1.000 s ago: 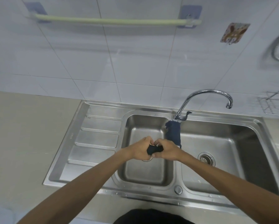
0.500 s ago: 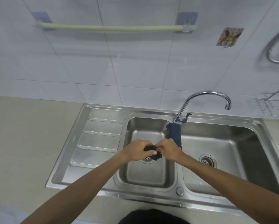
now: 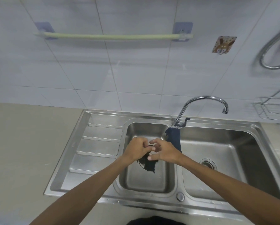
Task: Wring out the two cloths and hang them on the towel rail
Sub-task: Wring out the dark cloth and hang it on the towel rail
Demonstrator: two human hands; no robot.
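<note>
Dangling crumpled dark cloth, steel sink

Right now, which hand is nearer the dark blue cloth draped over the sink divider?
Right. The right hand sits just beside the draped blue cloth; the left hand is farther left, beyond it.

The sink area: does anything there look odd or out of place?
Only the blue cloth draped over the divider between the basins, below the tap, instead of on the empty towel rail. Nothing looks spilled or damaged.
</note>
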